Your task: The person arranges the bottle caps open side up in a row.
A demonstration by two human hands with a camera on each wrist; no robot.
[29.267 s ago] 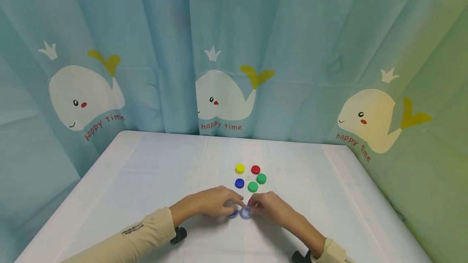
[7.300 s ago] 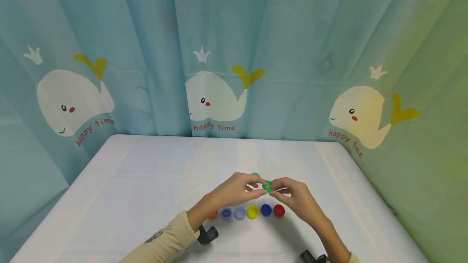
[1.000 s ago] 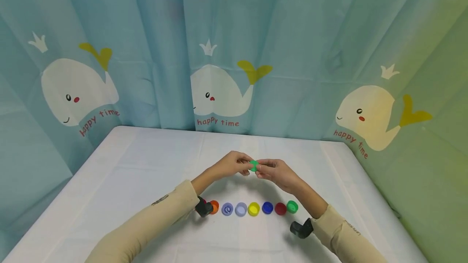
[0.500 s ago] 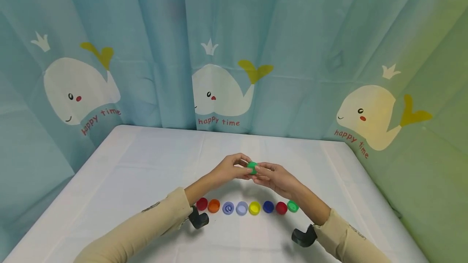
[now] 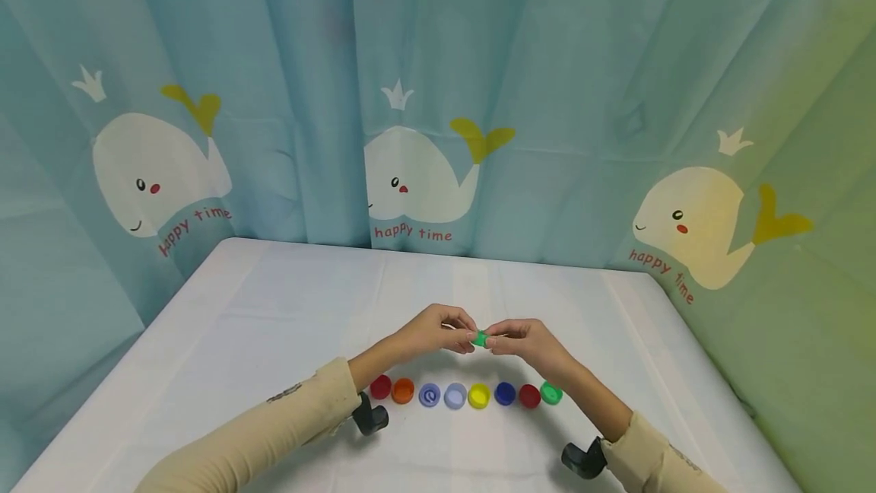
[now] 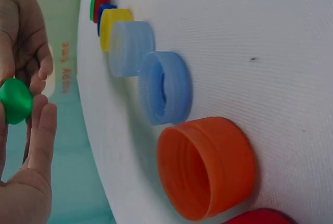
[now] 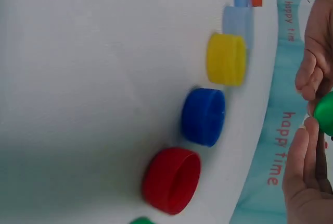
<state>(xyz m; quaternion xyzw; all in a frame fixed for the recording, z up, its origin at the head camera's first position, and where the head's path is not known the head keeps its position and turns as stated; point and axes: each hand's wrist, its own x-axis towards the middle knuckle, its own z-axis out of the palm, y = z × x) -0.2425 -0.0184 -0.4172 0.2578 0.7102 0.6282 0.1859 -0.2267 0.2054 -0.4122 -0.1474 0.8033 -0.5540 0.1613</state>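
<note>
A green bottle cap (image 5: 480, 338) is held in the air between both hands, beyond a row of caps. My left hand (image 5: 438, 328) pinches its left side with thumb and fingers. From the right, my right hand (image 5: 534, 342) pinches the same cap. The left wrist view shows the cap's smooth, rounded green surface (image 6: 16, 100) between the fingertips. In the right wrist view, part of the green cap (image 7: 325, 113) is cut off by the frame edge.
Along the white table (image 5: 308, 303) runs a row of caps: red (image 5: 380, 386), orange (image 5: 403, 390), translucent blue (image 5: 430, 395), paler blue (image 5: 455, 395), yellow (image 5: 479, 395), dark blue (image 5: 505, 393), red (image 5: 529, 395) and green (image 5: 550, 392). A patterned curtain (image 5: 301, 97) hangs behind.
The scattered caps of the oldest frame now form a row, with a green one at its right end since 7.3 s ago. Over the last half second, the held green cap has turned between the fingers.
</note>
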